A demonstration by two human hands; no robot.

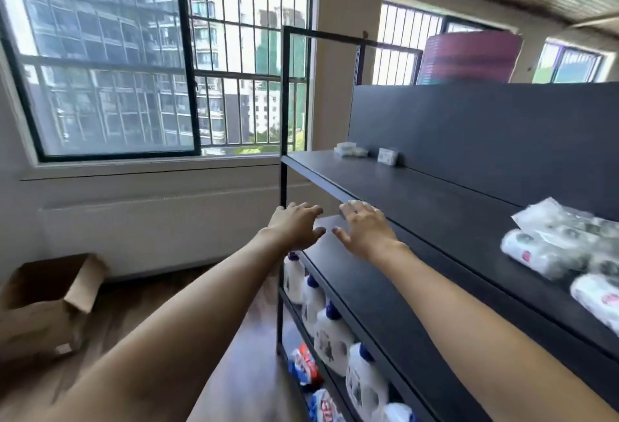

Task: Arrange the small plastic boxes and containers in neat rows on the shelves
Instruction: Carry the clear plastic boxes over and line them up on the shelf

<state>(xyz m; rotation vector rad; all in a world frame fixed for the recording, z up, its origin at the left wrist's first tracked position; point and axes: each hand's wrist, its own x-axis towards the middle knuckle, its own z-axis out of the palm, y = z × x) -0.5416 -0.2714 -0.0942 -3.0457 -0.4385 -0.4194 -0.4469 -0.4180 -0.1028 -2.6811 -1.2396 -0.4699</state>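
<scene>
Black metal shelving (452, 207) fills the right half of your view, its near end cut off by the frame edge. Behind its back panel a pink and purple roll (469, 56) stands, its lower part hidden. On the floor at the near left sits an open cardboard box (47, 297), blurred and partly out of frame. On a lower shelf a row of white jugs (331, 338) with blue caps runs toward you, most of each jug hidden by the shelf above; their labels are too blurred to read. At the right edge of the top shelf lie wrapped white packs (549, 247), smeared and cropped.

Your left hand (294, 225) and right hand (366, 231) reach out side by side near the far left corner of the shelving, fingers spread loosely and holding nothing. Whether your right fingers touch the top shelf's edge is hard to tell.

The small plastic boxes (350, 149) sit far off at the back of the top shelf against the panel, with a small white container (387, 156) just to their right, well apart from both hands.
</scene>
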